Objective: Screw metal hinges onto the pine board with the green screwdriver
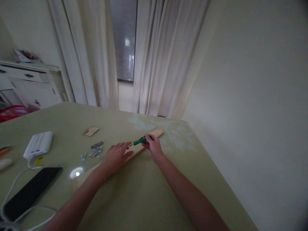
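Observation:
A long pale wooden board (157, 132) lies slanted across the green table (144, 192). My left hand (115, 158) rests flat on the board's middle, fingers spread, pressing it down. My right hand (152, 146) grips a green-handled screwdriver (140, 140), whose tip points left toward the board just beyond my left fingertips. Whether the tip touches a screw is too small to tell.
Several loose screws and metal brackets (94, 152) lie left of the board, with a small wooden piece (90, 131) behind them. Further left are a white power bank (38, 144), a dark phone (30, 192) with a white cable (26, 211), and a shiny round lid (76, 172). Curtains and a wall stand behind the table.

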A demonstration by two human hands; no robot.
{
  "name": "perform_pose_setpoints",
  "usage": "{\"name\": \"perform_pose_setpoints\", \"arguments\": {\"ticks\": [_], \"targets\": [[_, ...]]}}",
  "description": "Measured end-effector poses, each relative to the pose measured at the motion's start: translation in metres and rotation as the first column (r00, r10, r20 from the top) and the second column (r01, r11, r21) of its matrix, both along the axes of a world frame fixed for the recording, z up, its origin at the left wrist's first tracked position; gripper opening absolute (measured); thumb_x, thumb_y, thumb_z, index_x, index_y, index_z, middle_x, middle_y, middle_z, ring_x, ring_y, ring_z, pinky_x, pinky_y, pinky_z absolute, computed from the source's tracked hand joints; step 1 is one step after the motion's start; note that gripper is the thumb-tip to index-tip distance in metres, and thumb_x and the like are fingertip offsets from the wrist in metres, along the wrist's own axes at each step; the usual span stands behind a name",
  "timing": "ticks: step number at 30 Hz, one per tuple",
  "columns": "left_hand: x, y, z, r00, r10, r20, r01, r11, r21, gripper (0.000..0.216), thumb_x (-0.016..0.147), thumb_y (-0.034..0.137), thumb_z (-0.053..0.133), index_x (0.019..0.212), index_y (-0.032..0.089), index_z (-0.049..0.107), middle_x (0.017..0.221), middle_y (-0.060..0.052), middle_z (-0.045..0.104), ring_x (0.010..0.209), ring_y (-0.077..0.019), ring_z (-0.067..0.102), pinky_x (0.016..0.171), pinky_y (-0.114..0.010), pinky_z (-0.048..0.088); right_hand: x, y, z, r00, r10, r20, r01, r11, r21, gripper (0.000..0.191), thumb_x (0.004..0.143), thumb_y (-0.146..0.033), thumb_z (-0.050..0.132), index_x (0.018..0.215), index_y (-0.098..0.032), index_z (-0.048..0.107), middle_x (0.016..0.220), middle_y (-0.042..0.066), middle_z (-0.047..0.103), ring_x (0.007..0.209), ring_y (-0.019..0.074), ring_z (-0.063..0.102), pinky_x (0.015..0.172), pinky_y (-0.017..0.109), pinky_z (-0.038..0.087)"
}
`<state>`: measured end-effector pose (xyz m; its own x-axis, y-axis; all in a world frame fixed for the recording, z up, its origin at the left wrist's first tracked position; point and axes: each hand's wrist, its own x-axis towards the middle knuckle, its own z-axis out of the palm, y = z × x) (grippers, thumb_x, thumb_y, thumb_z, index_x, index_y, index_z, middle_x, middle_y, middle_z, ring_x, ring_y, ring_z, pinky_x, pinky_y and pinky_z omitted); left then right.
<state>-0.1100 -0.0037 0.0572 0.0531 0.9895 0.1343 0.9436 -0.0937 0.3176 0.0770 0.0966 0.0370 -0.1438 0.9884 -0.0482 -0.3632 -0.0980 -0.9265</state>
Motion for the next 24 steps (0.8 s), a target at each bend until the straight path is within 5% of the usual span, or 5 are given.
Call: {"name": "perform_pose_setpoints", "arguments": {"ticks": [6,10,17,20,24], "targets": [[-0.031,0.022,0.001,0.969,0.227,-0.1,-0.24,0.96,-0.144,0.035,0.103,0.019,0.044,0.115,0.025,0.076,0.111,-0.009,0.082,0.105,-0.0255,0.077,0.087,-0.031,0.054,-0.023,0.001,-0.008,0.991,0.11,0.082,-0.112,0.994,0.02,0.039,0.084,-0.037,0.081,0.114,-0.019,0.066,0.104,0.007,0.073,0.081,0.0185,0.077,0.075,0.034,0.067],[-0.052,0.031,-0.008,0.902,0.394,-0.177,-0.42,0.897,-0.141,0.038,0.102,0.022,0.044,0.12,0.019,0.077,0.113,-0.02,0.079,0.106,-0.0391,0.077,0.084,-0.044,0.057,0.013,-0.027,-0.02,0.973,0.12,0.197,-0.142,0.985,0.102,0.046,0.082,-0.039,0.079,0.123,-0.022,0.065,0.121,0.01,0.069,0.089,0.02,0.076,0.07,0.032,0.064],[-0.058,0.029,-0.012,0.891,0.389,-0.235,-0.421,0.901,-0.102,0.042,0.103,0.022,0.039,0.118,0.014,0.077,0.127,-0.023,0.074,0.116,-0.0424,0.071,0.09,-0.052,0.057,0.087,-0.082,-0.043,0.893,0.021,0.449,-0.136,0.965,0.226,0.029,0.091,-0.039,0.069,0.113,-0.02,0.07,0.095,0.006,0.069,0.072,0.016,0.066,0.058,0.027,0.054],[-0.015,0.025,-0.001,0.931,0.286,-0.225,-0.277,0.958,0.073,0.048,0.102,0.015,0.036,0.138,0.012,0.067,0.15,-0.023,0.061,0.138,-0.0415,0.056,0.108,-0.056,0.049,0.092,-0.094,-0.045,0.755,-0.062,0.653,-0.244,0.897,0.368,0.03,0.101,-0.039,0.054,0.117,-0.02,0.071,0.101,0.009,0.075,0.086,0.0202,0.071,0.076,0.035,0.059],[0.091,0.01,-0.001,0.902,-0.426,0.071,0.41,0.896,0.169,0.045,0.109,0.033,0.039,0.146,0.024,0.062,0.146,-0.01,0.067,0.133,-0.0261,0.061,0.117,-0.042,0.045,0.082,-0.104,-0.056,0.456,-0.182,0.871,-0.595,0.665,0.451,0.041,0.092,-0.04,0.068,0.131,-0.027,0.073,0.13,0.01,0.075,0.125,0.0327,0.067,0.111,0.052,0.051]]}}
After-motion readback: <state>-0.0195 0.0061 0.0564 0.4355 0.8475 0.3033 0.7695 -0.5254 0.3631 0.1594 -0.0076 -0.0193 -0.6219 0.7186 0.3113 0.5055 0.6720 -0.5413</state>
